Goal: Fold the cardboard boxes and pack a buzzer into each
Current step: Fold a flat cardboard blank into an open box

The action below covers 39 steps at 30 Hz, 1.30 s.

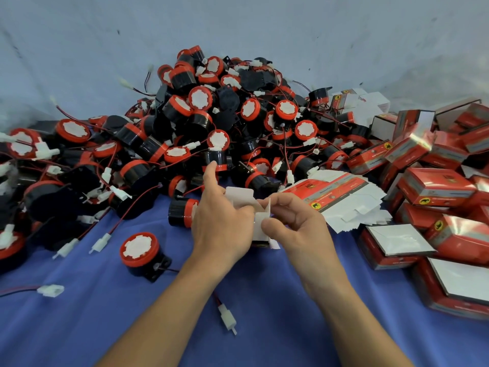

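Observation:
A small cardboard box [260, 226], white inside, is held between both hands above the blue cloth, its flaps standing open at the top. My left hand [222, 221] grips its left side, with the index finger stretched up. My right hand [291, 221] pinches a white flap at the box's right edge. A big heap of black-and-red buzzers [211, 123] with red wires and white plugs lies behind the hands. One buzzer [141, 251] sits alone on the cloth to the left of my left wrist, and another [182, 213] lies on its side just left of the hand.
A stack of flat unfolded box blanks [344, 200] lies right of the hands. Folded red boxes [436, 186] are piled along the right edge. A loose white plug [229, 317] and wire lie between my forearms. Blue cloth [105, 327] covers the table; a pale wall stands behind.

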Available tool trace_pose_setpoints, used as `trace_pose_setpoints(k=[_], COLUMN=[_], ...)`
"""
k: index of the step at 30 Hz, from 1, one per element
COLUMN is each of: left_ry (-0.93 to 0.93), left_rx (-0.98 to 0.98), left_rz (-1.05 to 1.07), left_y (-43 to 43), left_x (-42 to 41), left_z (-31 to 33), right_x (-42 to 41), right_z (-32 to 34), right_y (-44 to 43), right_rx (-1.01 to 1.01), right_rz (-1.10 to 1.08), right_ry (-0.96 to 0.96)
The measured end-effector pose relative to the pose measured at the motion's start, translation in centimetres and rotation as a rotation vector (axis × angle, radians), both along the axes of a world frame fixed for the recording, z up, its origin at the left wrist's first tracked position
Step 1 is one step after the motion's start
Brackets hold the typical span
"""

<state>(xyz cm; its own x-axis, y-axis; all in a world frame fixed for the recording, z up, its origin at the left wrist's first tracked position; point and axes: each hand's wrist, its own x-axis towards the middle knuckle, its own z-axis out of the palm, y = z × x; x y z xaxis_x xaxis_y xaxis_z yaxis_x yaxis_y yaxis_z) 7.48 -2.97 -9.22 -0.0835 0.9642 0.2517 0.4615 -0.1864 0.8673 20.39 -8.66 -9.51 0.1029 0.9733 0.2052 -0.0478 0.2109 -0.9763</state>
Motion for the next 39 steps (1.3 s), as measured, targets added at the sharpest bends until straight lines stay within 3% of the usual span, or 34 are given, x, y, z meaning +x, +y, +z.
trace_pose_setpoints(k=[7,10,14,17,23,26,30,35,39], left_ry=[-0.67,-0.806,-0.623,-0.488,-0.313,-0.316,-0.313,-0.288,-0.344], left_rx=[-0.235,-0.327,-0.359,-0.351,-0.273,-0.238,-0.189,-0.143,-0.211], left_rz=[-0.341,-0.401,-0.454,-0.399,-0.372,-0.373,-0.4,-0.291,-0.278], left_y=[1.0,1.5,2.2,2.3,1.9,1.5,0.9,1.1,0.9], left_x=[-1.0,-1.8,-2.1,-1.5,-1.3,-1.1,-0.6,-0.5,-0.2], left_z=[1.1,0.3,-1.1,-1.7,-1.5,-1.2,-0.5,-0.4,-1.0], right_x=[0.7,1.2,1.5,1.3,0.6,0.1,0.3,1.0,1.0], right_z=[-0.5,-0.4,-0.1,-0.1,-0.6,-0.5,0.1,0.2,0.9], right_y=[0.0,0.1,0.3,0.5,0.3,0.0,0.0,0.4,0.5], right_rx=[0.088,0.088,0.044,0.008,0.027,0.068,0.182,0.143,-0.002], right_rz=[-0.299,-0.362,-0.284,-0.287,-0.456,-0.49,-0.427,-0.265,-0.116], right_ry=[-0.242,-0.167,0.108,0.144,-0.195,-0.245,-0.173,-0.088,0.254])
